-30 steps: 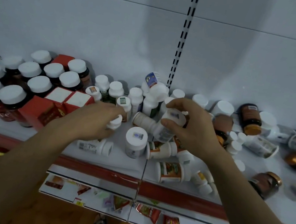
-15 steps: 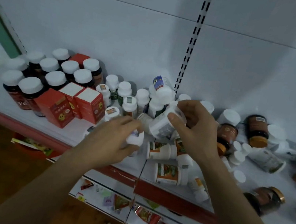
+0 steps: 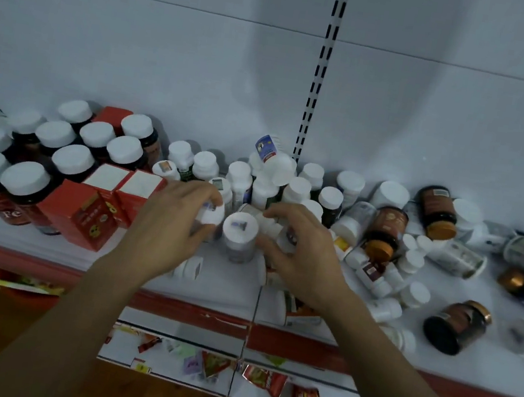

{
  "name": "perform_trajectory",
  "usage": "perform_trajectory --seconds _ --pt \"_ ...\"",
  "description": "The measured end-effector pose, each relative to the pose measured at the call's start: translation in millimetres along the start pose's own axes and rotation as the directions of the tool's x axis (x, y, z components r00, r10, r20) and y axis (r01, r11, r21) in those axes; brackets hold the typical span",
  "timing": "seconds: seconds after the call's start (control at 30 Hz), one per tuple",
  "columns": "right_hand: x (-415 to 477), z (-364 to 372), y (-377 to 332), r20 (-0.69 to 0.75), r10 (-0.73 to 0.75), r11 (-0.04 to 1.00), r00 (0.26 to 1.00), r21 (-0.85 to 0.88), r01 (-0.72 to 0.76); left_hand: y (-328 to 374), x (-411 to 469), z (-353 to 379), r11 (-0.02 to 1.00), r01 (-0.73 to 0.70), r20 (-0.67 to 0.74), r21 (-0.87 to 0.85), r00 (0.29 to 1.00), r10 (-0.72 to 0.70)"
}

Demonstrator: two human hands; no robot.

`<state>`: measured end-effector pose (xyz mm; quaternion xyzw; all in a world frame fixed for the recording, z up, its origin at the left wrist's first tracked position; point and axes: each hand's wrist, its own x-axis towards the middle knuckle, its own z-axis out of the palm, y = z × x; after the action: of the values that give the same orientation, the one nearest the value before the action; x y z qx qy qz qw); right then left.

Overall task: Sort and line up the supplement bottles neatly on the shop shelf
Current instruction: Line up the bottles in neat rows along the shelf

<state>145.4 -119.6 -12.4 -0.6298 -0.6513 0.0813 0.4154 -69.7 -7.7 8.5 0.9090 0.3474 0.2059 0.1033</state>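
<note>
While the step in hand looks to be lining up small white bottles on the shelf (image 3: 225, 295), left hand (image 3: 174, 229) curls round one capped bottle (image 3: 209, 217), right hand (image 3: 304, 259) round a part-hidden second bottle (image 3: 269, 225), both flanking a standing bottle (image 3: 239, 229); next, probably: set both upright alongside it.
</note>
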Motion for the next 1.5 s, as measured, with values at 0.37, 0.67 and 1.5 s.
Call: perform_trajectory --seconds 0.37,0.67,1.5 --pt "-12 -55 47 0.154 0.410 0.696 0.899 -0.690 -0.199 27 58 -7 0.978 -0.187 0.006 -0.097 0.982 0.188" --pt "-27 -73 48 -0.053 0.290 0.834 0.956 -0.477 -0.279 69 60 34 0.911 -0.381 0.149 -0.160 0.903 0.403" --pt "-181 -248 127 -0.463 0.492 0.869 0.737 0.220 -0.442 229 58 105 0.943 0.024 0.042 -0.333 0.999 -0.010"
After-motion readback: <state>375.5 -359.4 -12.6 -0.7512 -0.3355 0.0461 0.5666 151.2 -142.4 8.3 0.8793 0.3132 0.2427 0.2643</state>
